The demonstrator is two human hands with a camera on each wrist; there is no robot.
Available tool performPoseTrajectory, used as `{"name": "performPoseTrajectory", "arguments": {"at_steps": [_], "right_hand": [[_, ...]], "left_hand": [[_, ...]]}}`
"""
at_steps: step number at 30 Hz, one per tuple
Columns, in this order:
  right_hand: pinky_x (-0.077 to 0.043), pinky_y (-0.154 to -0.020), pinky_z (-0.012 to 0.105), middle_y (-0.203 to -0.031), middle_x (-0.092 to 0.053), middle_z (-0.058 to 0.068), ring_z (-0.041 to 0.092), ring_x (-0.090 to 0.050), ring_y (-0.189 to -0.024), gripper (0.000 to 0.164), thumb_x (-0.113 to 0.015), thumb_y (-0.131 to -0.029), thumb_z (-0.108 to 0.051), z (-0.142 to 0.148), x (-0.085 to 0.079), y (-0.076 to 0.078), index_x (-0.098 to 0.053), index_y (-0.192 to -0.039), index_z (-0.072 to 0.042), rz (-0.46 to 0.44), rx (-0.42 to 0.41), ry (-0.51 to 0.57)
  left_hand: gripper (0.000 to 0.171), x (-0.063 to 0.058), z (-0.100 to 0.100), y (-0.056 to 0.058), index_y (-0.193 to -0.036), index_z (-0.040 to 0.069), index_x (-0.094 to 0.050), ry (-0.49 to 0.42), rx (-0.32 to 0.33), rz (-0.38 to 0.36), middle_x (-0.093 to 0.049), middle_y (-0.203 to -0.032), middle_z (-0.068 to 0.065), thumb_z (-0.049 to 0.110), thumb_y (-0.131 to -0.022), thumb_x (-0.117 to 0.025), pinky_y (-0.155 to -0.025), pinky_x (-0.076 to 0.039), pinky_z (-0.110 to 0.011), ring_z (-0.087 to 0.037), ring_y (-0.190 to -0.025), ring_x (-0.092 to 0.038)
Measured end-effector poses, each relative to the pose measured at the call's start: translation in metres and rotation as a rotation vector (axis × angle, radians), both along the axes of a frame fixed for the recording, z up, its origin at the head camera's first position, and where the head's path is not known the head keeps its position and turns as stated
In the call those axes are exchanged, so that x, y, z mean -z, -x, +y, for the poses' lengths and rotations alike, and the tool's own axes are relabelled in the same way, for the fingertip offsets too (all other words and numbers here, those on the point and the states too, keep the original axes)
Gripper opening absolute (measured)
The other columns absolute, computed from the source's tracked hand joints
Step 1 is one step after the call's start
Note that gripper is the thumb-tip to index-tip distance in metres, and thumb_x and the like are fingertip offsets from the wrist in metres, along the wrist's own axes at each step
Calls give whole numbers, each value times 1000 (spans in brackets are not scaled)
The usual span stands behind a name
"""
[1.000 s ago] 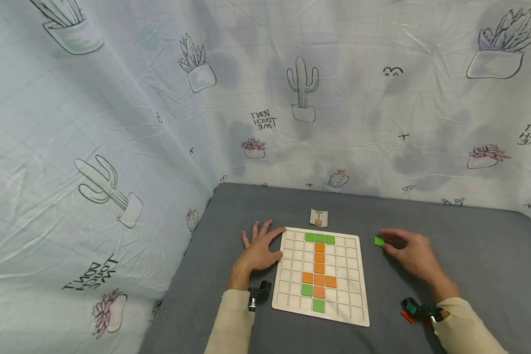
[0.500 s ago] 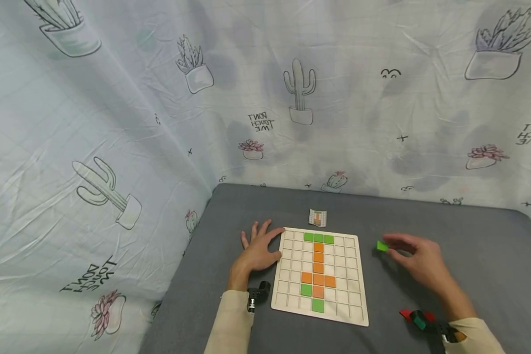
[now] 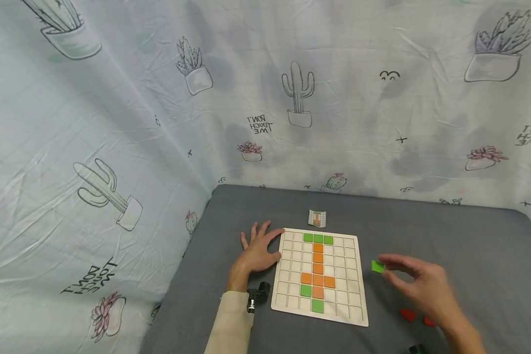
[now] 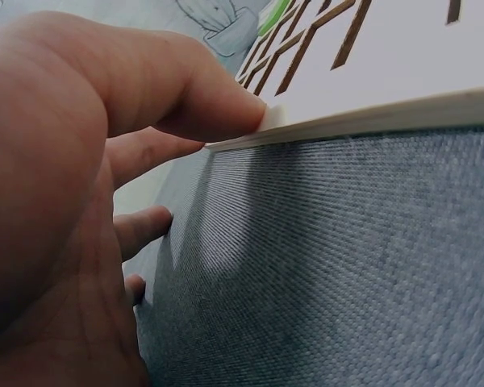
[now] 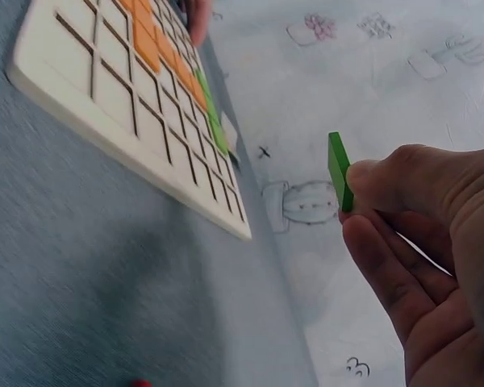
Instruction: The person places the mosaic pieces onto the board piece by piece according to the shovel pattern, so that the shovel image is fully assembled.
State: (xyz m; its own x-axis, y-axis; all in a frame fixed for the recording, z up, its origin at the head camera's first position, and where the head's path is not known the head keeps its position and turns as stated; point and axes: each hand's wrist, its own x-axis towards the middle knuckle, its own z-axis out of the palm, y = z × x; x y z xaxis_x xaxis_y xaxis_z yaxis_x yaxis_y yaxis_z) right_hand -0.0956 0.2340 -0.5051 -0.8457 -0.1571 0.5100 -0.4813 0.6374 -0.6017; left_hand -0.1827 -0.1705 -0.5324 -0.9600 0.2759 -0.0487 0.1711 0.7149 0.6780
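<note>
A square wooden grid board (image 3: 349,295) lies on the grey table, with green tiles (image 3: 318,238) along its top row and orange tiles (image 3: 318,269) running down the middle. Two more green tiles sit lower on the board. My left hand (image 3: 257,253) rests at the board's left edge; in the left wrist view its thumb (image 4: 226,109) touches the rim and the other fingers spread over the cloth. Right of the board, my right hand (image 3: 420,282) pinches a green square tile (image 5: 339,172) between thumb and fingertips, held above the table.
A small pattern card (image 3: 317,218) lies behind the board. Two red pieces, one a red tile (image 3: 407,314), lie on the table under the right forearm. A curtain (image 3: 358,98) printed with cacti hangs behind and to the left.
My right hand has come nearer the front of the table with the green tile, uncovering more of the red pieces. The left hand and the board stay in place.
</note>
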Motion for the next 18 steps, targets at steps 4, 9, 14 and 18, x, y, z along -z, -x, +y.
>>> {"name": "performPoseTrajectory", "arguments": {"at_steps": [4,9,14,18], "right_hand": [[-51,-88,0,-104,-84,-2,-9,-74,-93,49,-95,-75,7,-11,3,-9,-85,-115,-18,6,-12,-5],[-52,-86,0,-103,-84,-2,-3,-76,-89,45,-96,-74,6,-23,8,-17,-85,-113,-15,10,-10,-19],[-53,-86,2,-103,-84,-2,0,-77,-88,45,-95,-73,10,-34,13,-22,-85,-112,-11,4,-31,5],[-54,-86,2,-103,-84,-3,4,-78,-87,47,-95,-71,11,-43,18,-26,-85,-111,-12,-9,-52,19]], "left_hand": [[66,0,0,0,-161,24,-58,4,1,2,-24,-182,-16,17,-97,-73,-125,14,-81,-50,-170,-1],[66,0,1,1,-161,25,-57,15,7,5,-24,-182,-16,17,-97,-73,-126,14,-81,-50,-170,-1],[66,-1,1,1,-161,25,-57,13,2,5,-24,-182,-16,17,-97,-73,-126,15,-81,-50,-170,-1],[66,-2,0,0,-161,24,-57,9,-1,2,-24,-182,-16,17,-97,-72,-126,15,-80,-50,-170,0]]}}
